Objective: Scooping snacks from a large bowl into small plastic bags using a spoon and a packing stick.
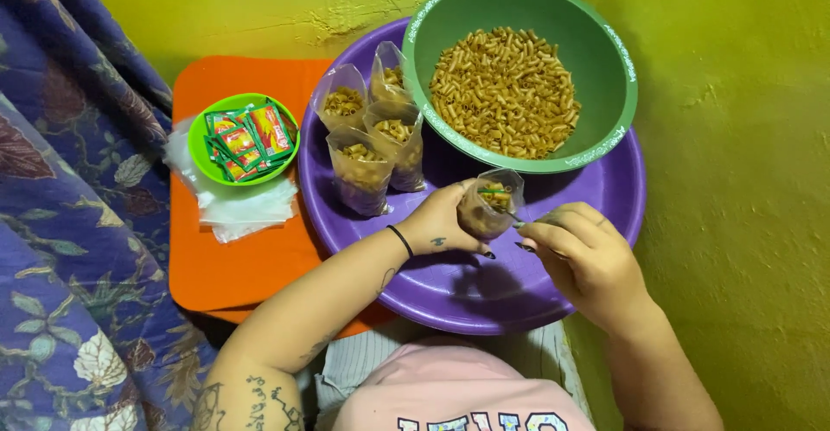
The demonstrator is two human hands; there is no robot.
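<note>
Over purple tray (450, 297), left hand (441, 222) and right hand (584, 254) pinch pasta-filled clear bag (486, 209).

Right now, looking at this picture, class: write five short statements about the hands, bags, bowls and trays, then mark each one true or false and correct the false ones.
1. The left hand holds a small clear bag of pasta. True.
2. The green bowl is empty. False: it holds loose pasta.
3. Four filled bags stand on the purple tray. True.
4. The small green dish of sachets sits on the purple tray. False: it sits on the orange tray.
5. The right hand rests in the green bowl. False: it is at the small clear bag's mouth, over the purple tray.
</note>
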